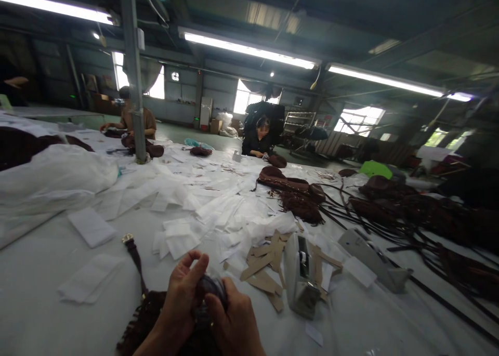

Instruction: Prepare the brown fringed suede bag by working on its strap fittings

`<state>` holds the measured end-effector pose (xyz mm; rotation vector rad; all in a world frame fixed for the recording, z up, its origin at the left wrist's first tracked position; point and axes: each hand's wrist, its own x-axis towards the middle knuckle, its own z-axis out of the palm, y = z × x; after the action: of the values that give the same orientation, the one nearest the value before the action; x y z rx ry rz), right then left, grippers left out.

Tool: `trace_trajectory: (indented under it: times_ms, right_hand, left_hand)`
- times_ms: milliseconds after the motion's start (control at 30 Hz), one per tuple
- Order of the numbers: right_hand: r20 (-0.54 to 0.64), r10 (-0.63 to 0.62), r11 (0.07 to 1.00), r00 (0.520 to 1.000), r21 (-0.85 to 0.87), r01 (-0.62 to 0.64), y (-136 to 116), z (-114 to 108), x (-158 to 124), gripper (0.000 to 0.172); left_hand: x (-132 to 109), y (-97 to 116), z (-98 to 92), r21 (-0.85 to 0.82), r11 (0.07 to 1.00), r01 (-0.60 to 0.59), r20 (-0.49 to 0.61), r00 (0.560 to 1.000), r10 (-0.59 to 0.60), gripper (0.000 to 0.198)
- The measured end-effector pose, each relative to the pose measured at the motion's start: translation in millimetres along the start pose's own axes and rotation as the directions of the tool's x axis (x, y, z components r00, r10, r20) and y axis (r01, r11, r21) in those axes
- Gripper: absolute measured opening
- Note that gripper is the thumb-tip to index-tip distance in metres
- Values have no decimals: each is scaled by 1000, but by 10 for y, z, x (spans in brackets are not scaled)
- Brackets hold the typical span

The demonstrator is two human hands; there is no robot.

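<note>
Low in the middle, my left hand [182, 288] and my right hand [237, 312] are close together over a dark brown fringed bag [146, 314]. My right hand is closed around a dark, shiny bundle [213, 289], which looks wrapped in clear film. The thumb and fingers of my left hand are bent together at the bundle's left side; what they pinch is hidden. From the bag a strap with a gold buckle [134, 257] stretches up and left over the white table [35, 299]. My wrists and hands cover much of the bag.
Tape dispensers [302, 275] [376, 260] stand to the right, beside brown paper strips [263, 265]. White paper sheets [181, 236] cover the table's middle. Brown bags and long straps [378, 210] are heaped at right. A post [134, 75] rises at left. Two co-workers sit across the table.
</note>
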<state>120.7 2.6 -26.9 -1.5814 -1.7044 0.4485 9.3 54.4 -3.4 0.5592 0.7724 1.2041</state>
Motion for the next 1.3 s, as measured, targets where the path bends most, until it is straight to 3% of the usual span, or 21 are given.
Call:
trace_trajectory:
  times_ms: [200,300,400,500,567,667,733,833,933,1033,1167,1233,1300]
  right_hand:
    - [-114,-87,985,990,-158,69,139,165,-67,48]
    - [-96,-138,968,986,-224,113,216,137,-81,47]
    - [-90,-204,921,975,-354,160,297,38,-84,45]
    - [1,-303,839,953,-474,267,331,-83,-80,40]
    - [61,-335,815,940,-482,321,304,-146,-73,37]
    - [81,-274,903,958,-322,285,217,-188,-58,40]
    - [57,-216,959,975,-178,223,176,-182,-52,46]
    - [4,-174,981,985,-88,174,214,-148,-61,51]
    - [9,-198,965,980,-172,196,357,-146,-93,46]
    - [-3,-323,886,946,-351,302,466,-203,-121,42]
    - [37,-516,751,856,-461,473,430,-260,-121,43]
    - [30,-576,723,817,-448,526,404,-235,-122,44]
    - [6,-605,725,796,-410,554,424,-174,-132,43]
  left_hand:
    - [39,-133,-15,-131,991,-22,-134,991,4,46]
    - [71,-208,-105,-71,997,-16,-105,994,8,43]
    - [100,-140,-212,185,983,12,91,995,-29,42]
    - [131,42,-273,518,855,-19,354,915,-195,47]
    - [140,126,-264,625,777,-77,423,870,-254,46]
    - [117,77,-193,547,836,-45,404,889,-216,39]
    - [84,-66,-141,342,939,32,335,930,-153,38]
    - [51,-315,-115,96,993,71,213,973,-90,40]
    - [81,-402,-158,192,979,63,224,969,-106,42]
    - [153,-237,-236,526,848,-63,354,923,-152,55]
    - [175,129,-324,803,557,-214,477,791,-384,58]
    - [121,268,-340,840,495,-222,482,724,-494,53]
    - [39,359,-333,862,491,-125,433,687,-584,46]
